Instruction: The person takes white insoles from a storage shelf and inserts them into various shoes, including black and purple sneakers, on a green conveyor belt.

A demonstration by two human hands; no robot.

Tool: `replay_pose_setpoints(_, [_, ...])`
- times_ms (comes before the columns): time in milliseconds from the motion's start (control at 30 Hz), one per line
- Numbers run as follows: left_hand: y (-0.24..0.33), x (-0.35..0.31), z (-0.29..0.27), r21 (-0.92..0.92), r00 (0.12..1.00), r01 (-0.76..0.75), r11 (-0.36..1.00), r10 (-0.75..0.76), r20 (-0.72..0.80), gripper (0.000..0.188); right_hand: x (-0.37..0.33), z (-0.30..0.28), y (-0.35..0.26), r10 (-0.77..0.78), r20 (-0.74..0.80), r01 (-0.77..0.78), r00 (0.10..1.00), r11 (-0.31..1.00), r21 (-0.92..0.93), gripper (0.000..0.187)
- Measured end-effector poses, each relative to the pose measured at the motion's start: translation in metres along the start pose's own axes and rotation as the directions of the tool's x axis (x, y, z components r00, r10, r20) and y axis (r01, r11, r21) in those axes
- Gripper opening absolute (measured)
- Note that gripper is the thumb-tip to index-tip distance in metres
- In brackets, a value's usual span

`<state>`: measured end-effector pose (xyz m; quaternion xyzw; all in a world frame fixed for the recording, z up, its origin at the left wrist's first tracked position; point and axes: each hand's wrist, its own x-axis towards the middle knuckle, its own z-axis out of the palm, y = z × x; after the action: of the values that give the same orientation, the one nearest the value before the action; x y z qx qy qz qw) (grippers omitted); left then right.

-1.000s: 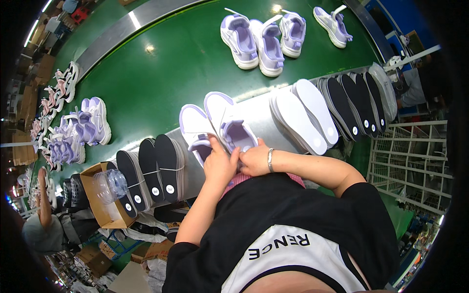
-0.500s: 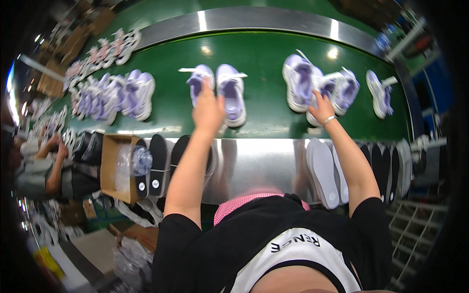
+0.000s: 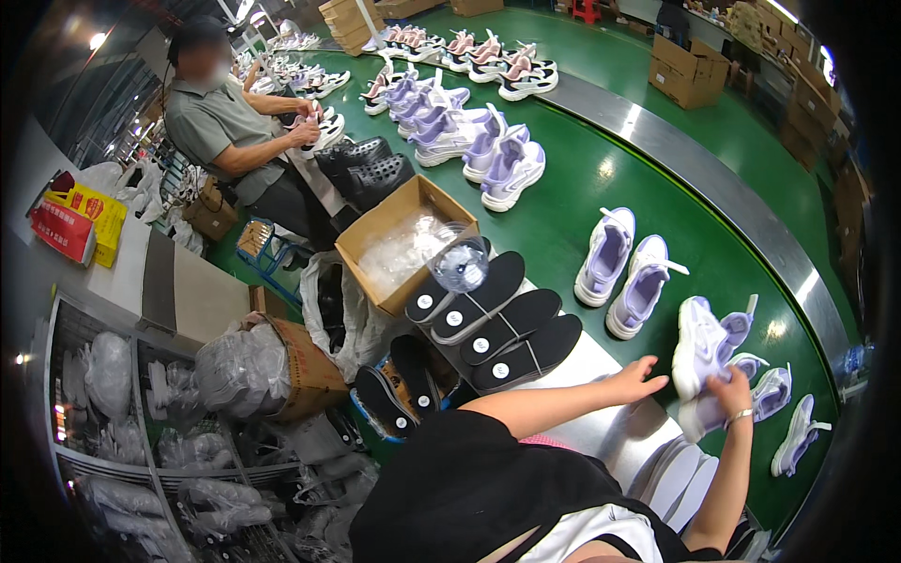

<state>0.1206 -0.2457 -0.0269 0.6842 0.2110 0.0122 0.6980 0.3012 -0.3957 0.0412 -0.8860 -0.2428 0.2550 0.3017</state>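
My left hand point(image 3: 638, 383) reaches over the metal edge with its fingers apart, holding nothing, just left of a white-and-lavender sneaker point(image 3: 697, 345). My right hand point(image 3: 731, 394) has its fingers closed on another sneaker point(image 3: 695, 419), blurred, nearer to me. A further sneaker point(image 3: 772, 393) lies just right of that hand. A pair of sneakers, one of them the left shoe point(image 3: 605, 258) and the other the right shoe point(image 3: 643, 286), stands on the green belt beyond my left hand. One more sneaker point(image 3: 798, 436) lies at the far right.
Black insoles point(image 3: 511, 328) lie bundled on the metal ledge, beside an open carton point(image 3: 422, 192) with clear plastic. Grey insoles point(image 3: 671, 479) lie near my right forearm. Sneaker rows point(image 3: 450, 127) line the belt. A co-worker point(image 3: 225, 141) handles a shoe at the left.
The view has swung left, bringing in the co-worker and shelves. My left hand has come away from the sneaker pair toward my right hand, which stays at the right-hand sneakers.
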Motion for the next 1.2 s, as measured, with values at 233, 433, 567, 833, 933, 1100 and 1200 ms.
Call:
replay_pose_setpoints(233, [-0.014, -0.029, 0.021, 0.276, 0.964, 0.230, 0.933, -0.258, 0.069, 0.115, -0.143, 0.086, -0.062, 0.032, -0.002, -0.031, 0.999, 0.945, -0.325, 0.028])
replay_pose_setpoints(433, [-0.086, -0.052, -0.006, -0.142, 0.981, 0.004, 0.990, 0.024, 0.193, 0.079, -0.178, 0.128, -0.034, -0.254, -0.088, 0.206, 0.963, 0.909, -0.362, 0.029])
replay_pose_setpoints(567, [-0.035, -0.051, -0.007, 0.428, 0.940, -0.308, 0.850, 0.341, 0.000, 0.075, -0.193, 0.086, 0.016, -0.100, -0.491, 0.069, 0.866, 0.994, -0.080, 0.034])
replay_pose_setpoints(833, [0.004, -0.014, -0.022, 0.276, 0.979, -0.203, 0.940, 0.201, 0.035, 0.025, -0.181, 0.089, 0.084, 0.305, -0.410, -0.449, 0.860, 0.834, -0.320, 0.041])
replay_pose_setpoints(933, [0.001, -0.002, -0.020, 0.183, 0.998, -0.064, 0.981, 0.065, -0.001, 0.022, -0.178, 0.086, 0.081, 0.284, -0.442, -0.451, 0.851, 0.825, -0.339, 0.039])
replay_pose_setpoints(1100, [-0.011, 0.002, -0.016, 0.003, 1.000, -0.016, 1.000, 0.016, 0.014, 0.021, -0.194, 0.048, 0.036, 0.137, -0.724, -0.022, 0.676, 0.986, 0.167, 0.019])
replay_pose_setpoints(1200, [-0.006, -0.003, -0.015, 0.252, 0.992, -0.087, 0.964, 0.106, -0.065, 0.021, -0.196, 0.051, -0.048, -0.310, -0.210, 0.240, 0.927, 0.922, -0.303, 0.009])
